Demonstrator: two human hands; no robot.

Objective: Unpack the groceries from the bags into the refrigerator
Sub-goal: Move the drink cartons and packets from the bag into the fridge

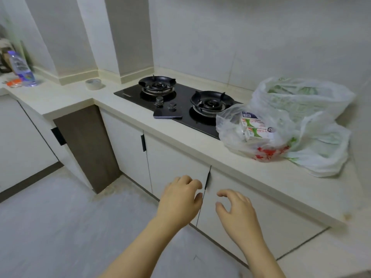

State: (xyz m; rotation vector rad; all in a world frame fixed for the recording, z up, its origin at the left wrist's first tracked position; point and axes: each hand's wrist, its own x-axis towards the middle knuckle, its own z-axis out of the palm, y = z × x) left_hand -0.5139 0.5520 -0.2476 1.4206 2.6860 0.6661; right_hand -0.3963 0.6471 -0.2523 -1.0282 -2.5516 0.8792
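Two thin white plastic grocery bags sit on the pale countertop at the right. The nearer bag lies partly over the hob's corner and shows milk cartons with green and white print through its plastic. The larger bag stands behind it against the wall, its contents hidden. My left hand and my right hand hover side by side in front of the white cabinet doors below the counter, fingers loosely curled, holding nothing. No refrigerator is in view.
A black two-burner gas hob is set into the counter, with a dark phone lying at its front edge. A roll of tape and a water bottle stand further left. The grey floor lies at the lower left.
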